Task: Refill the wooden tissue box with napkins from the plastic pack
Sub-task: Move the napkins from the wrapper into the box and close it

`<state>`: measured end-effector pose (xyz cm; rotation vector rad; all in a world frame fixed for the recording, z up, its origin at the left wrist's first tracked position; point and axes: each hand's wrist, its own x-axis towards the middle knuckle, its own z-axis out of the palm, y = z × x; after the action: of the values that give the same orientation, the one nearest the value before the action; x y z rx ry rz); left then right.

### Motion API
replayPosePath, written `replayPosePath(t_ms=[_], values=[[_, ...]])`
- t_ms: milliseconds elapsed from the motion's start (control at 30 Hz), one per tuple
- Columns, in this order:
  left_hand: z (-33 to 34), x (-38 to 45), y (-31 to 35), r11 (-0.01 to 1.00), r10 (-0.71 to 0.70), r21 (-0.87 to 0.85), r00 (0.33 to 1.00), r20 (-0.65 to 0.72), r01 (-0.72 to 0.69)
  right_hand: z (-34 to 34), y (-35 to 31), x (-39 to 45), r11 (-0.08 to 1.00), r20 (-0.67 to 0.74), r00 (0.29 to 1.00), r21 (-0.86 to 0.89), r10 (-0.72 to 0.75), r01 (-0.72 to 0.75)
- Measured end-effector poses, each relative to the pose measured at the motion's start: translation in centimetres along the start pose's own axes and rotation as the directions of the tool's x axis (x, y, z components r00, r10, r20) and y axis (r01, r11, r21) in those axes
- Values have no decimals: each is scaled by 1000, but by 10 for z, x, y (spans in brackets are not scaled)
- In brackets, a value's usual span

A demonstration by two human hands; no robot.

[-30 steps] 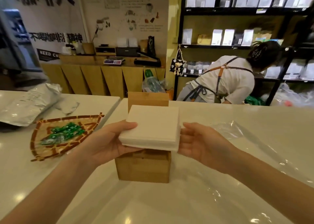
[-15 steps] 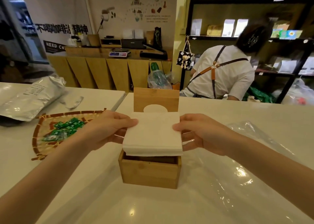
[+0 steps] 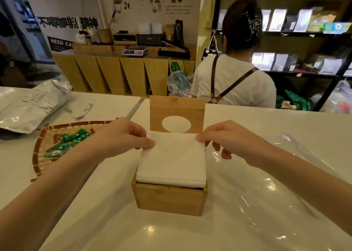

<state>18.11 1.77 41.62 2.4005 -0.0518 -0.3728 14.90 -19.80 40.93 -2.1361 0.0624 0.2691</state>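
The wooden tissue box (image 3: 169, 201) stands on the white counter in front of me, its hinged lid (image 3: 177, 108) with an oval hole standing upright behind it. A white napkin stack (image 3: 171, 161) rests in the box's open top, sticking up above the rim. My left hand (image 3: 118, 136) pinches the stack's far left corner. My right hand (image 3: 228, 140) pinches its far right corner. The clear plastic pack (image 3: 266, 184) lies flattened on the counter to the right and under the box.
A woven tray (image 3: 41, 155) with green sachets lies to the left. A silver foil bag (image 3: 32, 106) rests at the far left. A person in a white shirt (image 3: 234, 83) stands behind the counter, facing dark shelves.
The napkin stack has come down from above the box into its open top. Both hands shifted from the stack's sides to its far corners. The person behind straightened up.
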Motion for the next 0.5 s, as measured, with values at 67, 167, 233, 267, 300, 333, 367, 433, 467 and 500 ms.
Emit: replayPosePath(t_ms=[67, 167, 233, 267, 300, 333, 367, 433, 467, 500], values=[[2, 0, -2, 999, 14, 45, 1000, 7, -14, 0, 2, 1, 999, -18, 999, -38, -29, 28], [4, 1, -2, 985, 39, 167, 999, -3, -38, 0, 5, 3, 980, -13, 993, -160, -121, 117], [3, 3, -2, 970, 58, 237, 998, -3, -55, -1, 7, 4, 958, 3, 986, -235, -169, 165], [2, 4, -1, 962, 70, 264, 998, 7, -69, -1, 7, 4, 945, 16, 983, -273, -182, 179], [1, 5, 0, 951, 82, 296, 996, 22, -85, 0, 7, 5, 931, 29, 982, -313, -188, 187], [1, 5, 1, 936, 95, 338, 995, 37, -101, 1, 6, 4, 917, 37, 981, -350, -192, 193], [2, 5, 2, 916, 105, 385, 993, 45, -114, 2, 5, 4, 902, 40, 980, -386, -195, 195], [5, 4, 5, 877, 116, 464, 992, 41, -122, 6, 2, 2, 861, 34, 979, -471, -200, 192], [6, 3, 6, 863, 121, 490, 992, 33, -122, 8, 0, 0, 828, 32, 979, -527, -204, 189], [8, 3, 6, 848, 125, 516, 992, 29, -122, 10, -2, -2, 785, 31, 977, -590, -211, 188]])
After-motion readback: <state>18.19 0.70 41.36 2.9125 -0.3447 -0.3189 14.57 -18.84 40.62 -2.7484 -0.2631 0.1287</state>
